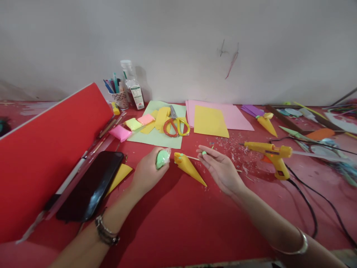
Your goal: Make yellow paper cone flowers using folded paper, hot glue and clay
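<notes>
My left hand (147, 169) is closed around a small clear packet of green clay (162, 158). In the fingers of my right hand (221, 169) is a little green clay ball (204, 153), pinched by the thumb. Between the hands a yellow paper cone (191, 170) lies on the red table, its tip pointing toward the lower right. Small green bits sit on the cone's wide end. A thin stick (192, 158) runs from that end toward my right fingertips; whether they touch it I cannot tell.
Scissors (176, 126) lie on green paper behind the hands, with clay packets (121, 133) to their left. A yellow glue gun (269, 154) with a black cord lies right. A phone (90, 186) and red board (52, 156) are left. Yellow paper (210, 121) lies behind.
</notes>
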`<state>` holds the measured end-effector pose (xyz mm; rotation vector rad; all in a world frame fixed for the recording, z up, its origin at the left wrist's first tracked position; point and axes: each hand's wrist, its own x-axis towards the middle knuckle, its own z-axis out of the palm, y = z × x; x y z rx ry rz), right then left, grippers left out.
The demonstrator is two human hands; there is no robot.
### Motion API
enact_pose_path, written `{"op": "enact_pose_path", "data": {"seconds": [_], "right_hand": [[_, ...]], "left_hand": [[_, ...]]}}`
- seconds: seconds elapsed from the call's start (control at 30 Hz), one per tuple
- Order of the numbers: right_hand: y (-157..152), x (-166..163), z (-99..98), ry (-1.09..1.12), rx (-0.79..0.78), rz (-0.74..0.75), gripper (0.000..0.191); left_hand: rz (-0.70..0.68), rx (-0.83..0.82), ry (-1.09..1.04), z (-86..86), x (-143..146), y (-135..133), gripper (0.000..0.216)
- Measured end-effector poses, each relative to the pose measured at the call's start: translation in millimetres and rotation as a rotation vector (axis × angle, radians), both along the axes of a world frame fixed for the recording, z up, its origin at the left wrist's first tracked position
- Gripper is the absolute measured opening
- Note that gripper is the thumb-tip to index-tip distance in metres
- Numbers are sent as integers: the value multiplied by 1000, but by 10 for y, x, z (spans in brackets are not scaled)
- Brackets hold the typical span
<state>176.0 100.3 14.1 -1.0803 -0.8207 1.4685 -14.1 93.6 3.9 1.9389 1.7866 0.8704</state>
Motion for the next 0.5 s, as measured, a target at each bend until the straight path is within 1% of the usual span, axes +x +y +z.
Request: {"op": "enact_pose_path", "data": {"seconds": [0.07,0.13,0.2,0.27,0.43,0.5], "right_hand": [[1,12,2,-5,31,7,23],[-3,25,10,-58,48,7,21],[-9,31,20,-123,60,-12,22],[-13,30,26,-142,72,-32,21],[-2,13,12,25,77,-50,23],[6,15,5,63,78,-61,21]], "left_hand": [[1,-4,3,-2,0,-1,19],[5,-9,10,-3,1,-3,19],[8,-13,14,-2,2,-3,19],[11,-18,16,1,4,-2,19],[10,-23,16,9,5,-3,18],[7,-15,7,10,2,-6,18]]}}
